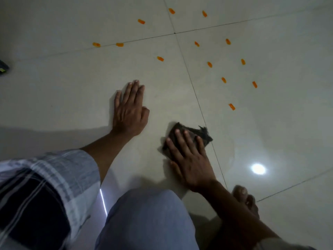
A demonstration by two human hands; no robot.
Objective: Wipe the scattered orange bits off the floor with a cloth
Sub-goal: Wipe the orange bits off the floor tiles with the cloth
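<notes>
The left hand (pixel 128 109) lies flat and open on the pale tiled floor (pixel 63 91), fingers together, holding nothing. To its right and nearer the body, the right hand (pixel 189 159) presses flat, fingers spread, on a dark cloth (pixel 202 133) that shows beyond its fingertips. Orange bits (pixel 232 106) lie scattered on the tiles beyond both hands, the nearest up and right of the cloth, apart from it.

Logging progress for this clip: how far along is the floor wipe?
Early. Nothing looks cleared yet. In hand: the right hand presses the dark cloth flat on the floor; the left hand braces beside it. Left: the orange bits lie scattered ahead, untouched.
</notes>
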